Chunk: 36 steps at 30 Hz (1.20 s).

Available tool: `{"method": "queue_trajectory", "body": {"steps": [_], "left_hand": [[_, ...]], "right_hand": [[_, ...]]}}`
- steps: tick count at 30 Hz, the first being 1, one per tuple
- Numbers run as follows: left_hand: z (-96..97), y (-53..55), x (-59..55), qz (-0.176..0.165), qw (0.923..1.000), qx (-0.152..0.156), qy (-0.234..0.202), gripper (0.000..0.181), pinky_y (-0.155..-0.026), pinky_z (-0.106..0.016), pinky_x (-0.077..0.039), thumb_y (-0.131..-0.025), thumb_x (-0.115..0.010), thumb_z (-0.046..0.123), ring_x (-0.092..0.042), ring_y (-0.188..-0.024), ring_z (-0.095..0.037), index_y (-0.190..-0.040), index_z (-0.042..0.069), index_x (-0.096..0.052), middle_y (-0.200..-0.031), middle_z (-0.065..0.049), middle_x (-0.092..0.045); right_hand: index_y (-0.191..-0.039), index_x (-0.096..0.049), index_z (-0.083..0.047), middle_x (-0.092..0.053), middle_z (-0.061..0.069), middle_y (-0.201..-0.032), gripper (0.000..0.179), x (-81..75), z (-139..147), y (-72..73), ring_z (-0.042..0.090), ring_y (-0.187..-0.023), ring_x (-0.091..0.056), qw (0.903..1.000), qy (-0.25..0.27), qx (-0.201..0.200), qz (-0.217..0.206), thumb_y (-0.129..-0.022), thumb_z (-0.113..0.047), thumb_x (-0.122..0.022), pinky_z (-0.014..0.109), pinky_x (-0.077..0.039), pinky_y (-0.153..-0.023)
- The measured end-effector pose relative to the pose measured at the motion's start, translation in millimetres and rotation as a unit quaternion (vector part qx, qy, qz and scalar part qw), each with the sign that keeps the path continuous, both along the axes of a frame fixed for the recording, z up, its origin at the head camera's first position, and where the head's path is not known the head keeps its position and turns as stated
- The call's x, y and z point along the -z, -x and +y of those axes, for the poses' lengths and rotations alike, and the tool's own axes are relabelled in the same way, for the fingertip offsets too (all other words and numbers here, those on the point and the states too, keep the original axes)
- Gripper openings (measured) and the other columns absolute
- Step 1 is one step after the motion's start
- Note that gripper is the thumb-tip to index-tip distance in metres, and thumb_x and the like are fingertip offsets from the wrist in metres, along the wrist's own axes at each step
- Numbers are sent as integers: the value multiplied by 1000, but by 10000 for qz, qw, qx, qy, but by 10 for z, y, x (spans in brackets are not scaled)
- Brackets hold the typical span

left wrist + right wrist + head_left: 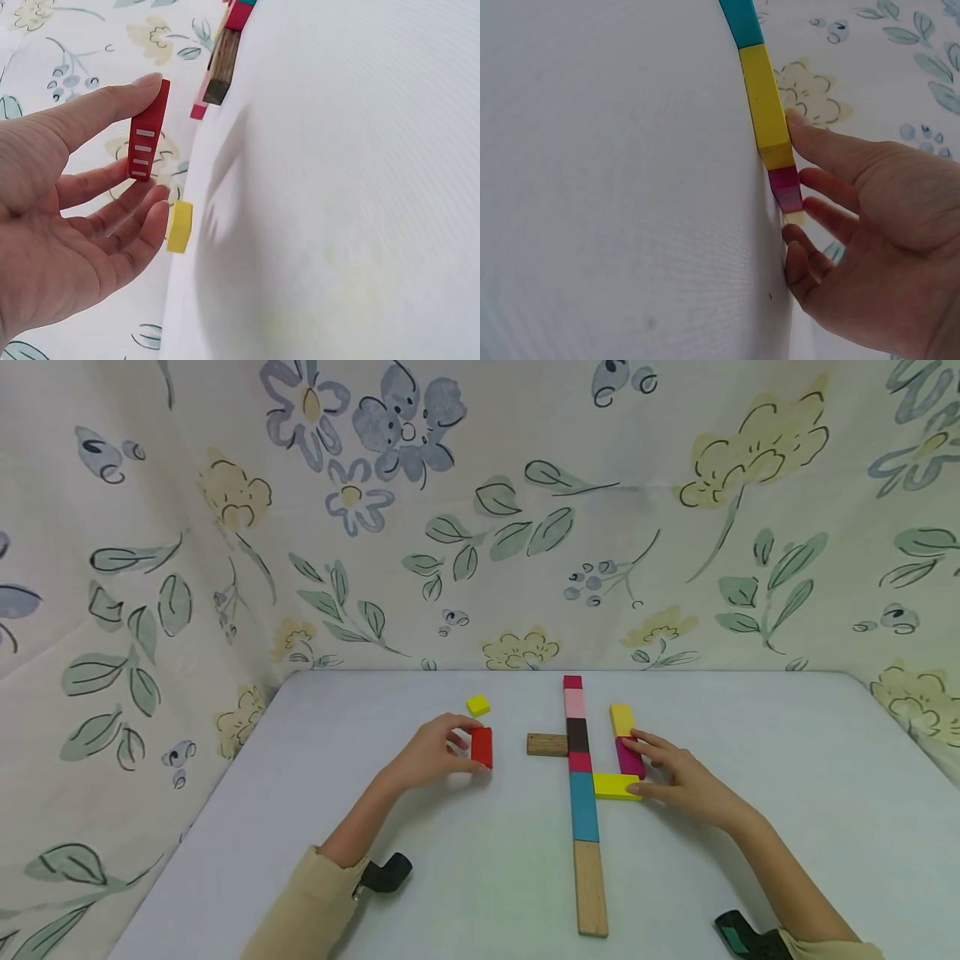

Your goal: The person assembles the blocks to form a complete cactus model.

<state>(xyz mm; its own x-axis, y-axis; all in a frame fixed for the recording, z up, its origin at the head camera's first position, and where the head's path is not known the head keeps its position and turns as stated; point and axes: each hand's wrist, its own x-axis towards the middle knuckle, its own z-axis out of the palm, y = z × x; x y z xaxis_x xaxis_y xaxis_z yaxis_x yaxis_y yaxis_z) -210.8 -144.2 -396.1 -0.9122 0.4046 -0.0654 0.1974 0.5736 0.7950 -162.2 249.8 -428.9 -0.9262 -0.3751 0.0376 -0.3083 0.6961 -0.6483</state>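
My left hand (438,749) pinches a red wooden block (482,748) by its ends between thumb and fingers, held above the table. In the left wrist view the red block (148,133) shows several pale marks on its side. My right hand (686,783) touches the right side of the layout, its thumb at the end of a bright yellow block (615,787) and its fingertips at a magenta block (630,758). A golden yellow block (621,720) continues the line beyond the magenta one.
A long column of blocks runs away from me: natural wood (590,889), blue (584,807), crimson, black (577,735), pink and crimson. A brown wooden block (547,744) juts left from it. A small yellow block (477,706) lies beyond my left hand. Floral cloth (510,602) hangs behind the white table (480,885).
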Motion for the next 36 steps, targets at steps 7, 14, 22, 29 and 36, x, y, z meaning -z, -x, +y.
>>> {"method": "queue_trajectory", "body": {"steps": [7, 14, 22, 29, 36], "left_hand": [[179, 114, -63, 47, 9998, -154, -96, 61, -84, -34, -61, -87, -87, 16, -63, -113, -29, -140, 1, -62, -133, -15, -63], [328, 257, -51, 140, 9994, -259, -154, 62, -83, -34, -60, -87, -88, 19, -63, -114, -29, -142, 5, -61, -134, -12, -64], [477, 426, -26, 21, 9986, -492, -216, 64, -82, -33, -60, -87, -88, 22, -63, -113, -28, -143, 7, -62, -135, -12, -63], [578, 561, 40, 50, 9988, -440, -206, 62, -80, -30, -59, -89, -86, 20, -64, -109, -28, -144, 5, -61, -136, -14, -63], [688, 685, 110, 23, 9992, -394, -114, 63, -77, -28, -54, -89, -87, 20, -60, -104, -26, -145, 6, -62, -138, -14, -62]], "right_hand": [[-151, -52, 4, -38, 36, -159, 70, -12, -6, 1, 59, -140, -37, 9999, 19, 27, -98, -91, -17, -82, 72, -49, -100], [-152, -51, 3, -37, 36, -159, 70, -21, 1, -6, 60, -140, -36, 9999, 10, 54, -153, -92, -17, -81, 74, -47, -101], [-151, -52, 4, -37, 35, -160, 69, -19, 4, -4, 59, -141, -36, 9999, 51, -11, -102, -92, -16, -81, 74, -47, -102], [-151, -52, 4, -37, 36, -159, 70, -17, -1, 0, 60, -141, -36, 9999, 50, -8, -116, -91, -16, -82, 74, -48, -101], [-151, -52, 3, -38, 36, -159, 70, -16, -6, 4, 59, -141, -36, 9999, 48, -9, -122, -91, -16, -82, 73, -49, -101]]}}
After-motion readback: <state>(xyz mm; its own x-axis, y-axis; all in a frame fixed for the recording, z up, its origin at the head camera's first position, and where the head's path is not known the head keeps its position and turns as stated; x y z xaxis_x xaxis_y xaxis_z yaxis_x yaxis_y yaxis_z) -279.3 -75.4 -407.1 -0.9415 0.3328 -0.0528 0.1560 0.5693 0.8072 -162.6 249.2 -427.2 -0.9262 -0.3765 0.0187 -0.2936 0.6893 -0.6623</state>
